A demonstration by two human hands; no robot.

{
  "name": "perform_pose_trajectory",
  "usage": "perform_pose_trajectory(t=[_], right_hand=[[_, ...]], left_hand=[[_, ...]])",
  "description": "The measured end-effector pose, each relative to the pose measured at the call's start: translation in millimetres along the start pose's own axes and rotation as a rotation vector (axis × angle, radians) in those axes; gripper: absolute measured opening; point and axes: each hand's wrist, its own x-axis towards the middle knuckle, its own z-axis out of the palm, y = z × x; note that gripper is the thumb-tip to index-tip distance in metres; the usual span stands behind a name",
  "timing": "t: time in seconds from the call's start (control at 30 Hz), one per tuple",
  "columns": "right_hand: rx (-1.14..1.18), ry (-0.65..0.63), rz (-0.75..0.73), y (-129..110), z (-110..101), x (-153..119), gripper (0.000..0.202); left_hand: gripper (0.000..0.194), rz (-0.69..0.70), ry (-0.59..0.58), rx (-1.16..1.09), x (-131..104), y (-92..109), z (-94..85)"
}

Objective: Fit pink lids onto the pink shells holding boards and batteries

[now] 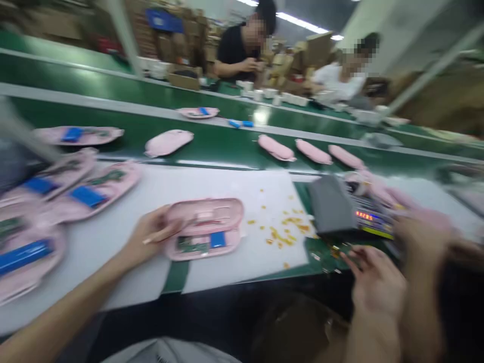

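Note:
My left hand (161,229) grips the left end of an open pink plastic case (206,214) on the white work surface. Its upper shell lies over the lower half, which shows a green circuit board (192,244) and a blue wrapped block (218,240). Over a green patch strewn with small shiny pieces (336,250), my right hand (378,277) has its fingertips pinched together. What they hold is too small to make out. Small yellow pieces (283,234) lie scattered between my hands.
Open pink cases (98,194) with blue blocks crowd the left. Several closed pink cases (312,151) rest on the green conveyor (227,143). A grey box with a lit display (366,217) stands right, beside another person's blurred hand (423,234). Two people sit across.

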Motion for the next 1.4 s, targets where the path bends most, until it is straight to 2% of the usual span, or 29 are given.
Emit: perform_pose_trajectory(t=[0.07, 0.17, 0.23, 0.3, 0.4, 0.53, 0.63, 0.8, 0.9, 0.97, 1.03, 1.17, 1.2, 1.23, 1.27, 1.3, 1.33, 1.4], right_hand=[[-0.109, -0.248, -0.25, -11, 38, -33, 0.021], [-0.335, -0.866, -0.633, -23, 118, -85, 0.013], [-0.473, -1.202, -0.816, -21, 169, -111, 0.013], [-0.602, -1.378, -0.93, -11, 206, -126, 0.014], [-0.769, -1.486, -1.048, 6, 230, -131, 0.015], [-0.857, -1.407, -1.16, 16, 232, -135, 0.015], [-0.902, -1.33, -1.15, 14, 233, -140, 0.015], [-1.027, -1.165, -0.868, 4, 242, -131, 0.03], [-0.955, -1.259, -0.665, 0, 249, -121, 0.023], [-0.835, -1.343, -0.631, 0, 250, -119, 0.013], [-0.743, -1.361, -0.725, -1, 243, -121, 0.006], [-0.739, -1.39, -1.148, -2, 202, -129, 0.007], [-0.77, -1.394, -1.261, 0, 191, -131, 0.011], [-0.812, -1.385, -1.357, 4, 180, -132, 0.013], [-0.862, -1.359, -1.42, 9, 171, -133, 0.012], [-0.916, -1.321, -1.452, 14, 164, -133, 0.016], [-0.969, -1.288, -1.456, 19, 159, -132, 0.033], [-1.051, -1.285, -1.424, 27, 157, -128, 0.076]], left_hand=[[0.032, -0.054, -0.069, -0.178, 2, 2, 1.0], [0.029, -0.091, -0.111, -0.41, 4, -3, 0.9], [0.026, -0.08, -0.134, -0.51, 2, -5, 1.0], [0.022, -0.048, -0.152, -0.583, -2, -6, 1.0], [0.013, 0.002, -0.149, -0.618, -4, -7, 0.0], [0.011, -0.016, -0.164, -0.643, 0, -17, 0.0], [0.009, -0.02, -0.175, -0.651, 0, -22, 1.4], [0.013, -0.012, -0.154, -0.637, -7, -21, 1.7], [0.026, -0.025, -0.107, -0.6, -7, -18, -0.7], [0.034, -0.029, -0.105, -0.56, -4, -16, -3.0], [0.041, 0.009, -0.117, -0.49, -5, -12, -3.8], [0.041, 0.153, -0.133, -0.081, -15, -11, -3.3], [0.04, 0.224, -0.176, 0.034, -16, -14, -5.6], [0.041, 0.364, -0.223, 0.112, -16, -18, -9.9], [0.042, 0.487, -0.27, 0.184, -14, -21, -16.4], [0.044, 0.531, -0.295, 0.248, -11, -22, -25.1], [0.047, 0.544, -0.317, 0.303, -6, -20, -35.4], [0.055, 0.46, -0.355, 0.429, 10, -8, -56.6]])
